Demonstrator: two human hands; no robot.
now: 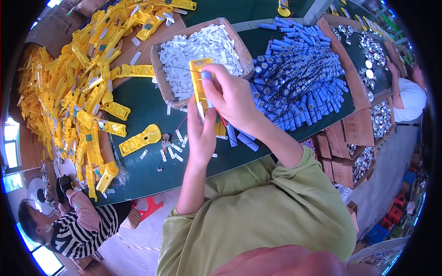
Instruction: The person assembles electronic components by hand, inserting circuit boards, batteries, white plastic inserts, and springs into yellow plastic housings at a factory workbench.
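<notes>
Upright in my left hand (201, 138) is a long yellow plastic casing (196, 83), gripped near its lower end with fingers closed round it. My right hand (234, 97) pinches a blue cylindrical battery (209, 101) against the casing's right side; whether it sits fully inside cannot be seen. Red and dark wires hang below the hands. Behind the casing stands a cardboard box (246, 46) of small white plastic strips (209, 43). A heap of blue batteries (299, 83) with dark wires lies to the right. Another yellow casing (140, 140) rests on the green table (142, 103) at left.
A big pile of yellow casings (85, 92) covers the table's left side. Loose white strips and a small wired part (165, 141) lie near the front edge. Cartons of shiny metal parts (363, 165) stand at right. One co-worker (87, 225) is at lower left, another (407, 99) far right.
</notes>
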